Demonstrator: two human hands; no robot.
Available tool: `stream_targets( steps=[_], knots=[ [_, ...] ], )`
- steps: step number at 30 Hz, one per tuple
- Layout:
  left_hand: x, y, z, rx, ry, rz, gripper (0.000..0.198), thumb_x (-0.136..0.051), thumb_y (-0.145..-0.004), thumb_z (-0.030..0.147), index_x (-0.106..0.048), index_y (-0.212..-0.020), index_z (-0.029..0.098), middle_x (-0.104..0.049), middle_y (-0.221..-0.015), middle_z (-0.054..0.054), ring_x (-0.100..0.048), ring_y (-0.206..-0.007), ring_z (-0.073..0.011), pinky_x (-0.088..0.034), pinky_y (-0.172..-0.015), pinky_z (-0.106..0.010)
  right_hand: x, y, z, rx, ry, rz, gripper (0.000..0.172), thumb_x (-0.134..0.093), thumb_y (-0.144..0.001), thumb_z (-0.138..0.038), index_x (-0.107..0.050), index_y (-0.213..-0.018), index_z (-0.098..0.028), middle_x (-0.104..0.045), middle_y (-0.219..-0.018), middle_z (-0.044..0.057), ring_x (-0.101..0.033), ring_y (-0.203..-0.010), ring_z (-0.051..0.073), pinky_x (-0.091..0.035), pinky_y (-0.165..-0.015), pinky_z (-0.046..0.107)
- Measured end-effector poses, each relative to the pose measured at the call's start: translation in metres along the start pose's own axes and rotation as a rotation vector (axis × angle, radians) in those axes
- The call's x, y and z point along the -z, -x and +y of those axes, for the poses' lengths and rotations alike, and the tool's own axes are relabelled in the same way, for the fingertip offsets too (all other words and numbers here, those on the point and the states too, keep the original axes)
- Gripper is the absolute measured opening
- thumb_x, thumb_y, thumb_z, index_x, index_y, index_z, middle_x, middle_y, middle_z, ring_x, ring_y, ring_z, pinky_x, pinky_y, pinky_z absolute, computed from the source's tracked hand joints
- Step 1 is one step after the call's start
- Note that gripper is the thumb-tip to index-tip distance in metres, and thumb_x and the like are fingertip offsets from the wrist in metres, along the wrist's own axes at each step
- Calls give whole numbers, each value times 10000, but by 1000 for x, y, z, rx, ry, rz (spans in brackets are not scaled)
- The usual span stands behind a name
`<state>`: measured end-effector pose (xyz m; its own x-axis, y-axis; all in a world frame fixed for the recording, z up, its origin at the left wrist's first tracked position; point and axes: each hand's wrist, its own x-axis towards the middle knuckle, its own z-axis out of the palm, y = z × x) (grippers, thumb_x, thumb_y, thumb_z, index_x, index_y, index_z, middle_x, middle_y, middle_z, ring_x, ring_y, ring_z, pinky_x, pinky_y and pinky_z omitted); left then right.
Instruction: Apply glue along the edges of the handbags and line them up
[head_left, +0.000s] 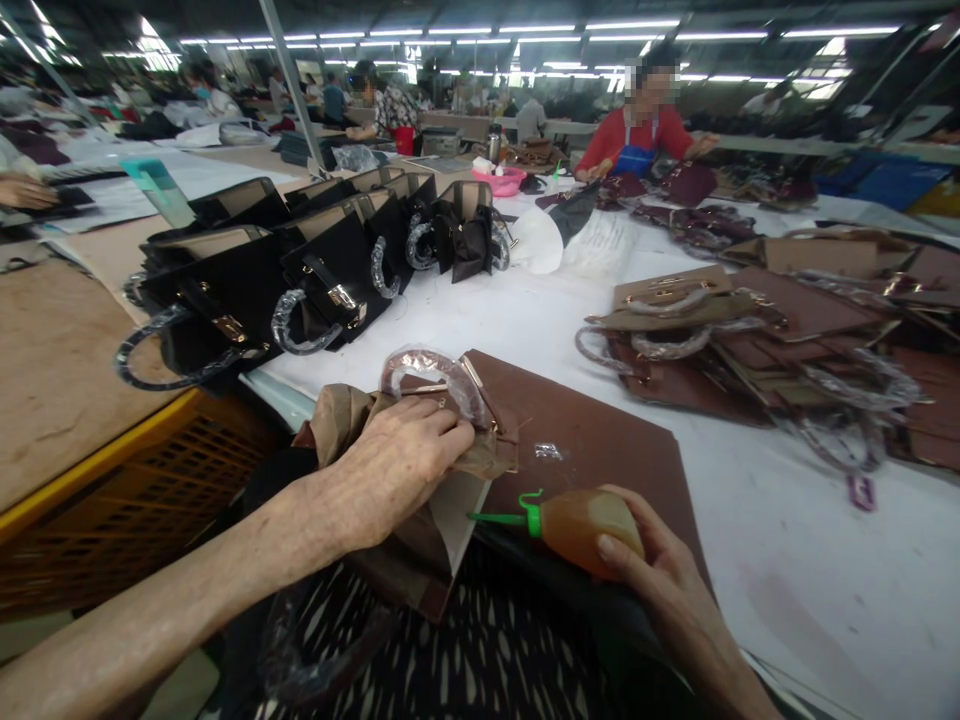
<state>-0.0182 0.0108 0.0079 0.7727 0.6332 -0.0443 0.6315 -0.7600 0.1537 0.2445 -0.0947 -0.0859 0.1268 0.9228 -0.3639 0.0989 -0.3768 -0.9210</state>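
Amber squeeze bottle (pixel 577 525) inside right grip (pixel 667 590)

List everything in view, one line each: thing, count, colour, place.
handbags: a row of several, black, left side of the table
bag panels: one pile, brown, right side of the table
bag: one, brown, near edge, under the left hand
handle: one, plastic-wrapped, on that bag
squeeze bottle: one, amber with green nozzle, in the right hand
crate: one, yellow, lower left
bowl: one, pink, far end
table: one, white
person: one, red top, blue apron, across the table
left hand: flat on the bag's tan lining
right hand: gripping the squeeze bottle
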Motion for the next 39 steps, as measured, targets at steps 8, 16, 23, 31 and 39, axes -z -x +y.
stream_targets(
  steps=[8,16,23,31,39],
  knots=[
    [4,1,1,-8,6,-26,99,-432,-880,180,-512,-832,147,-590,-867,-65,-531,-853,-226,-439,-769,-377,-2,11,-10,-16,72,-60,595,-655,-654,-503,-475,-1114,-171,-623,-881,50,-573,-796,234,-497,-607,271],
    [4,-1,3,1,-13,-31,107,-451,-874,189,-544,-850,141,-600,-852,-62,-534,-826,-219,-437,-751,-362,-6,21,-6,-13,36,-122,543,-631,-686,-512,-490,-1107,-200,-634,-884,31,-575,-813,231,-472,-664,281],
    [4,-1,3,7,-46,-36,104,-451,-857,153,-554,-867,149,-604,-858,-58,-537,-826,-210,-433,-734,-340,-6,31,-4,-32,14,-167,510,-648,-683,-487,-512,-1103,-233,-649,-880,5,-594,-799,215,-472,-663,258],
    [3,1,0,-10,-50,-31,129,-440,-870,169,-561,-906,141,-604,-878,-70,-539,-847,-213,-439,-742,-337,-7,39,14,-72,-130,-150,507,-658,-707,-480,-502,-1117,-227,-642,-870,16,-587,-791,221,-482,-619,261],
    [3,0,1,-13,-62,-17,144,-448,-865,167,-575,-929,144,-616,-875,-76,-551,-853,-217,-453,-744,-339,-12,41,18,-116,-284,-135,396,-608,-784,-451,-502,-1084,-214,-572,-785,7,-503,-624,175,-444,-479,253]
  ],
)
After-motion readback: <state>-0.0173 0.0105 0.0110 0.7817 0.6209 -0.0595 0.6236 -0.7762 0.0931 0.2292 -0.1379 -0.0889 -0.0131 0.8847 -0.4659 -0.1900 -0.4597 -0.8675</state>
